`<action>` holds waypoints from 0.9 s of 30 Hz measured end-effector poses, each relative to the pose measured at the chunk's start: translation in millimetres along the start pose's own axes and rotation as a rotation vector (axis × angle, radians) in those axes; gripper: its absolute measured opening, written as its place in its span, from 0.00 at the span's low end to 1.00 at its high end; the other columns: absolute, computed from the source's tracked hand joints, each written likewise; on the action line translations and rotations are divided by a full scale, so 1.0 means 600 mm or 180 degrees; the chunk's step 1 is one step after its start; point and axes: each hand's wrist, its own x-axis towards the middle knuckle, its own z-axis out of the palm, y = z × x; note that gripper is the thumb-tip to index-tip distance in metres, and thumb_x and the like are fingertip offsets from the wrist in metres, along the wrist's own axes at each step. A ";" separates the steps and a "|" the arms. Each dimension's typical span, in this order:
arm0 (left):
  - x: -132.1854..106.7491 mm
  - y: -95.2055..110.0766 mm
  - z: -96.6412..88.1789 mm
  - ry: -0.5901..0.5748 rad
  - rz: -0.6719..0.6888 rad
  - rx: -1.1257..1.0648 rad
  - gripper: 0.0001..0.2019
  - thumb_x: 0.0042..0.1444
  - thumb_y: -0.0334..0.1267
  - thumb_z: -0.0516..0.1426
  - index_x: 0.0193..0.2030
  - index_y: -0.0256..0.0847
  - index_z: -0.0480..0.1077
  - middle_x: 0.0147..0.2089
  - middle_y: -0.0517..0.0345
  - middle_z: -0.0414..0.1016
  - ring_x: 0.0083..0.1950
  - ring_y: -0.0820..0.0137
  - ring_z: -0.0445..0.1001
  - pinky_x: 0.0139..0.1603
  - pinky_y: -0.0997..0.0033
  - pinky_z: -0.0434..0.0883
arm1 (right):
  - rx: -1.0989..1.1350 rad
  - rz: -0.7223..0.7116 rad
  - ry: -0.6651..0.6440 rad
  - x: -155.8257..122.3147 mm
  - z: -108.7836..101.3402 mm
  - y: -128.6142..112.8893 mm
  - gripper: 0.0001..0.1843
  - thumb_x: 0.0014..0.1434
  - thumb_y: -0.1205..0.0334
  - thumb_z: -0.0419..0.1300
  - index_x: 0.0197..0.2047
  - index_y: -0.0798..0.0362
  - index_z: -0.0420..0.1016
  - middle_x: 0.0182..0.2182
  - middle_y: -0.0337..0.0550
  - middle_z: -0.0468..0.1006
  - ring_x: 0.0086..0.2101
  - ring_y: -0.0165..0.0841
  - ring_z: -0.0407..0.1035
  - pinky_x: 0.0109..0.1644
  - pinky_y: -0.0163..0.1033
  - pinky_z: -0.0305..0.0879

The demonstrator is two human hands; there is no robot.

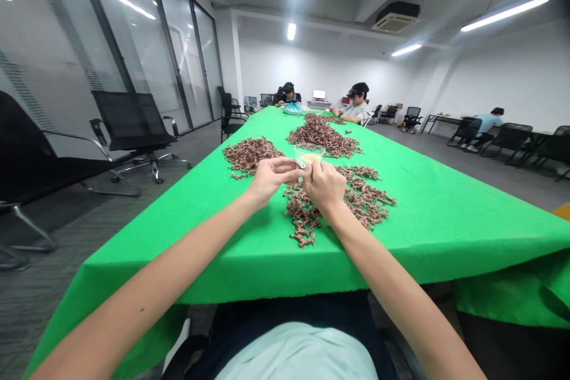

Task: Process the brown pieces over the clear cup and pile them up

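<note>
The fingers [310,171] of the right hand [324,186] are pinched together, and whatever they hold is hidden. The fingers of the left hand [272,179] close on a small silvery piece [301,163], though its shape is too small to make out. Both hands meet just in front of a clear plastic cup [309,154], which holds pale yellow bits. The work in hand looks like fine fingertip handling over the cup, and the pinch calls for a steady hold close to its rim.

Brown twisted pieces [342,199] lie in a heap just before and to the right of the cup, with similar heaps to its left and beyond it. All of this sits on a green-covered table [423,219]. Well beyond the cup, two seated co-workers [323,98] work at the table's far end, near a blue plastic bag [293,108].
</note>
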 end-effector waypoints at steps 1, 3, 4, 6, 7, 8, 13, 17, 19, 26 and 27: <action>0.000 0.000 0.001 0.0027 0.0002 0.0007 0.26 0.37 0.44 0.75 0.42 0.34 0.78 0.40 0.49 0.84 0.34 0.66 0.81 0.36 0.67 0.79 | 0.0001 0.0020 -0.0020 0.000 0.000 -0.002 0.24 0.73 0.54 0.43 0.34 0.55 0.73 0.30 0.47 0.76 0.30 0.34 0.64 0.32 0.40 0.42; -0.001 0.001 0.003 0.0065 -0.0003 0.0009 0.26 0.37 0.44 0.75 0.42 0.34 0.78 0.40 0.48 0.84 0.34 0.66 0.81 0.36 0.67 0.78 | 0.0004 0.0068 -0.0086 0.000 -0.002 -0.005 0.24 0.73 0.53 0.43 0.34 0.55 0.74 0.30 0.48 0.76 0.30 0.34 0.65 0.31 0.40 0.41; -0.002 0.002 0.003 0.0083 -0.0008 0.0003 0.25 0.37 0.43 0.76 0.42 0.34 0.78 0.39 0.49 0.84 0.33 0.66 0.81 0.35 0.67 0.78 | 0.0012 0.0093 -0.0130 0.000 -0.004 -0.006 0.24 0.73 0.53 0.43 0.34 0.55 0.74 0.30 0.48 0.77 0.30 0.34 0.65 0.31 0.40 0.41; -0.002 0.003 0.004 0.0112 -0.0015 -0.0018 0.25 0.36 0.42 0.76 0.41 0.35 0.78 0.40 0.49 0.84 0.34 0.66 0.81 0.36 0.68 0.78 | 0.0041 0.0138 -0.0218 0.001 -0.007 -0.010 0.25 0.73 0.53 0.42 0.35 0.55 0.74 0.31 0.48 0.77 0.30 0.34 0.65 0.31 0.40 0.41; -0.002 0.003 0.004 0.0123 -0.0015 -0.0023 0.25 0.36 0.42 0.76 0.41 0.35 0.78 0.40 0.49 0.84 0.35 0.65 0.81 0.36 0.67 0.78 | 0.0060 0.0159 -0.0257 0.001 -0.008 -0.011 0.25 0.73 0.53 0.42 0.35 0.56 0.74 0.31 0.49 0.77 0.30 0.34 0.66 0.31 0.40 0.42; -0.002 0.003 0.003 0.0130 -0.0013 -0.0023 0.25 0.36 0.42 0.76 0.41 0.35 0.77 0.40 0.48 0.84 0.36 0.65 0.81 0.37 0.67 0.78 | 0.0082 0.0174 -0.0289 0.001 -0.009 -0.013 0.24 0.73 0.53 0.43 0.36 0.56 0.74 0.31 0.49 0.77 0.31 0.34 0.66 0.31 0.40 0.42; 0.002 -0.004 -0.003 0.0140 -0.0061 0.0018 0.25 0.37 0.43 0.76 0.42 0.35 0.78 0.42 0.47 0.84 0.39 0.63 0.82 0.39 0.65 0.78 | 0.0207 0.0374 -0.0422 0.002 -0.014 -0.019 0.23 0.73 0.53 0.44 0.36 0.56 0.74 0.32 0.48 0.77 0.30 0.32 0.64 0.31 0.38 0.41; 0.004 -0.006 -0.006 0.0090 -0.0026 0.0061 0.24 0.40 0.45 0.74 0.43 0.36 0.78 0.44 0.46 0.84 0.40 0.62 0.82 0.40 0.66 0.77 | 0.0317 0.0530 -0.0364 0.004 -0.013 -0.018 0.23 0.73 0.53 0.45 0.35 0.55 0.74 0.32 0.47 0.77 0.30 0.32 0.64 0.31 0.38 0.41; 0.003 -0.004 -0.006 0.0090 -0.0016 0.0126 0.24 0.42 0.46 0.74 0.44 0.36 0.78 0.45 0.46 0.84 0.40 0.62 0.83 0.41 0.65 0.76 | 0.0365 0.0569 -0.0280 0.004 -0.013 -0.014 0.21 0.72 0.54 0.45 0.36 0.55 0.73 0.33 0.47 0.77 0.31 0.33 0.64 0.32 0.38 0.42; 0.001 0.002 -0.006 0.0103 -0.0018 0.0210 0.26 0.44 0.49 0.73 0.46 0.36 0.78 0.46 0.44 0.83 0.42 0.61 0.83 0.45 0.64 0.75 | 0.0531 0.0703 -0.0302 0.005 -0.013 -0.006 0.20 0.73 0.57 0.45 0.36 0.55 0.73 0.33 0.45 0.77 0.31 0.31 0.64 0.33 0.38 0.42; 0.001 0.002 -0.006 0.0093 -0.0016 0.0211 0.26 0.44 0.49 0.73 0.46 0.36 0.78 0.46 0.44 0.83 0.42 0.61 0.83 0.45 0.64 0.75 | 0.0539 0.0693 -0.0311 0.005 -0.013 -0.007 0.20 0.73 0.57 0.45 0.36 0.55 0.73 0.33 0.45 0.77 0.31 0.31 0.64 0.33 0.39 0.42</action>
